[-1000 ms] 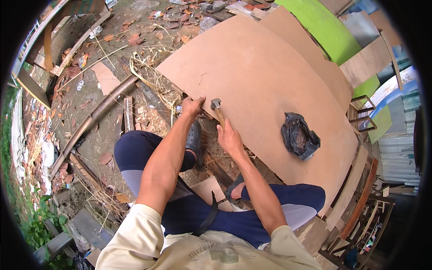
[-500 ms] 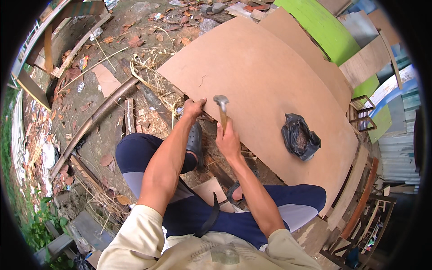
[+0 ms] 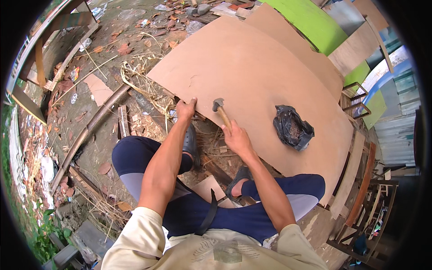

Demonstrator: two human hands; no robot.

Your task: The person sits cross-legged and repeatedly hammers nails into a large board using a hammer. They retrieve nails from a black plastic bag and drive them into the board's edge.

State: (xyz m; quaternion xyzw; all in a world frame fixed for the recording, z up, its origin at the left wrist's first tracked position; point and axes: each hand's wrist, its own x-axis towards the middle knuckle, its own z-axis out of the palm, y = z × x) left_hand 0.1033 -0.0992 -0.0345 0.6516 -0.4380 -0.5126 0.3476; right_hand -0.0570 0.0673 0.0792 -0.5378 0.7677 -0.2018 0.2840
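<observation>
At the near edge of the large brown board [image 3: 256, 76], seen from the head camera, the person's left hand [image 3: 186, 109] rests with its fingers curled over the board's rim, gripping that edge where the sheet meets the ground litter. Just to the right of it along the same edge, the right hand [image 3: 237, 138] is closed around the wooden handle of a hammer [image 3: 220, 111]; the handle runs up from the fist toward the board, and the metal head sits over the board's surface close to the rim, between the two hands. Whether the head touches the board cannot be told. Farther right on the board, well apart from the hammer, lies a crumpled black plastic bag [image 3: 292, 128], open at the top with small dark pieces inside that are too small to make out. Below the board's edge, the person's legs in dark blue trousers [image 3: 270, 207] are bent, and a dark sandal [image 3: 191, 141] shows just under the left wrist, beside the board's rim. Left of the board, dry straw and leaves [image 3: 135, 72] cover the dirt, and a long curved pole [image 3: 90, 130] lies on the ground well apart from the board. Beyond the board's far edge stands a bright green panel [image 3: 315, 20], and to the board's right side a wooden chair frame [image 3: 355, 96] stands beside its rim.
</observation>
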